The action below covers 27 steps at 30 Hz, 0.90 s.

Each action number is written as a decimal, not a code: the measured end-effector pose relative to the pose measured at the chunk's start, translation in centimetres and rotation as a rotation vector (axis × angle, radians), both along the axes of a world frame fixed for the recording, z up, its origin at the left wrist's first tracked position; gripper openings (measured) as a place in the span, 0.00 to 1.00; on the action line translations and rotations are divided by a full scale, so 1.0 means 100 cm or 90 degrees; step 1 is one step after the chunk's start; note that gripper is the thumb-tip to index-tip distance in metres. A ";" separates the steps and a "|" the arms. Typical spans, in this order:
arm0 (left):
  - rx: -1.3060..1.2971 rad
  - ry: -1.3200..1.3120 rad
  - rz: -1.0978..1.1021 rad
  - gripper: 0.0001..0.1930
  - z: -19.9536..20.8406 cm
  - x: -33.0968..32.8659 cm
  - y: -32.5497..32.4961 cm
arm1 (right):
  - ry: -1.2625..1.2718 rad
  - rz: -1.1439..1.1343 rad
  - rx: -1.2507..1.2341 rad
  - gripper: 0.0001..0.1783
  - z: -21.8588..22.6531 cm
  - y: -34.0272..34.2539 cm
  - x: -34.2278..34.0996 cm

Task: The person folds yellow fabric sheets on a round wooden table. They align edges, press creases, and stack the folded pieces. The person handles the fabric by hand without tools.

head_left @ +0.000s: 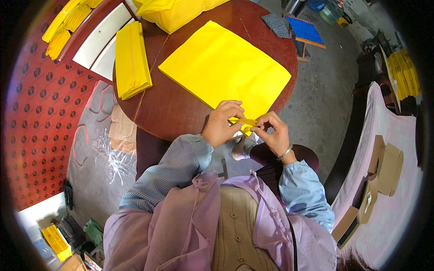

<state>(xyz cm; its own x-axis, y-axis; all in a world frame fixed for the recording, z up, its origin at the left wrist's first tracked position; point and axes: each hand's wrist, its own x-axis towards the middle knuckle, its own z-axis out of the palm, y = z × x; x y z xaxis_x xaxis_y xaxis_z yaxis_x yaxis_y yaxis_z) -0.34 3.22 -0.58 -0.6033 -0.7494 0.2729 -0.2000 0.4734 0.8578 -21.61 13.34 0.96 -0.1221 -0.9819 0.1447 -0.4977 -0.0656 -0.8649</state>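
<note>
Close to the near edge of the round table, my left hand (pixel 224 123) and my right hand (pixel 275 135) face each other. Between their fingertips runs a narrow yellow strip (pixel 245 121), pinched at both ends. Whether it is a loose strip or part of the material behind it, I cannot tell. Just beyond my hands lies a large flat yellow rectangular stack of fabric-like sheets (pixel 230 67), its near corner reaching past the table edge under my fingers. A folded yellow bundle (pixel 132 61) rests on the table to the left.
The dark red round table (pixel 167 113) fills the centre. A bulky yellow pile (pixel 174 16) sits at its far edge, and a grey cloth (pixel 275 25) at the far right. A blue-topped stool (pixel 305 31) stands beyond. Open cardboard boxes (pixel 389 169) lie on the pale-covered surface at right.
</note>
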 end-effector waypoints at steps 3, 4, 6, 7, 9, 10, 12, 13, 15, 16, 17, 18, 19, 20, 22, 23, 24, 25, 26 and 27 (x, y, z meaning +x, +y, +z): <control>0.016 0.031 0.025 0.07 -0.004 -0.003 0.000 | 0.024 -0.006 -0.014 0.08 0.005 0.005 0.003; 0.018 0.038 0.025 0.07 -0.006 -0.003 0.000 | 0.038 0.004 -0.026 0.08 0.005 0.006 0.004; 0.036 0.037 0.028 0.06 -0.007 -0.002 -0.002 | 0.060 0.026 -0.058 0.08 0.005 0.007 0.005; 0.031 0.039 0.020 0.06 -0.007 -0.001 -0.003 | 0.070 0.037 -0.077 0.08 0.004 0.007 0.005; 0.018 0.049 0.003 0.05 -0.008 0.000 -0.005 | 0.074 0.039 -0.089 0.09 0.001 0.006 0.004; 0.027 0.045 -0.004 0.05 -0.008 0.001 -0.006 | 0.068 0.031 -0.081 0.09 0.000 0.006 0.004; 0.038 0.048 -0.021 0.05 -0.008 0.003 -0.007 | 0.046 0.012 -0.043 0.08 -0.002 0.006 0.004; 0.038 0.046 -0.026 0.06 -0.008 0.004 -0.008 | 0.031 0.002 -0.012 0.08 -0.002 0.006 0.003; 0.037 0.050 -0.040 0.07 -0.008 0.005 -0.009 | -0.004 -0.015 0.033 0.07 -0.003 0.006 0.003; 0.037 0.050 -0.046 0.07 -0.008 0.006 -0.010 | -0.023 -0.022 0.047 0.07 -0.004 0.006 0.003; 0.036 0.049 -0.051 0.07 -0.007 0.006 -0.010 | -0.045 -0.024 0.055 0.07 -0.006 0.006 0.003; 0.033 0.050 -0.057 0.07 -0.007 0.007 -0.010 | -0.057 -0.031 0.070 0.07 -0.007 0.005 0.003; 0.034 0.049 -0.056 0.07 -0.005 0.007 -0.011 | -0.073 -0.033 0.078 0.07 -0.009 0.005 0.002; 0.034 0.048 -0.055 0.07 -0.004 0.007 -0.011 | -0.084 -0.032 0.082 0.07 -0.011 0.005 0.002; 0.021 0.041 -0.064 0.08 -0.001 0.009 -0.011 | -0.126 -0.036 0.086 0.07 -0.016 0.004 0.002; 0.009 0.033 -0.074 0.08 0.001 0.010 -0.011 | -0.145 -0.037 0.086 0.08 -0.017 0.003 0.002; -0.003 0.032 -0.083 0.09 0.002 0.011 -0.011 | -0.148 -0.037 0.082 0.08 -0.019 0.003 0.002; -0.009 0.024 -0.072 0.09 0.003 0.009 -0.009 | -0.150 -0.037 0.078 0.08 -0.019 0.002 0.002; -0.016 0.022 -0.060 0.09 0.003 0.007 -0.007 | -0.154 -0.038 0.076 0.07 -0.019 0.002 0.003; -0.021 0.022 -0.045 0.09 0.003 0.005 -0.004 | -0.143 -0.041 0.069 0.07 -0.018 0.002 0.004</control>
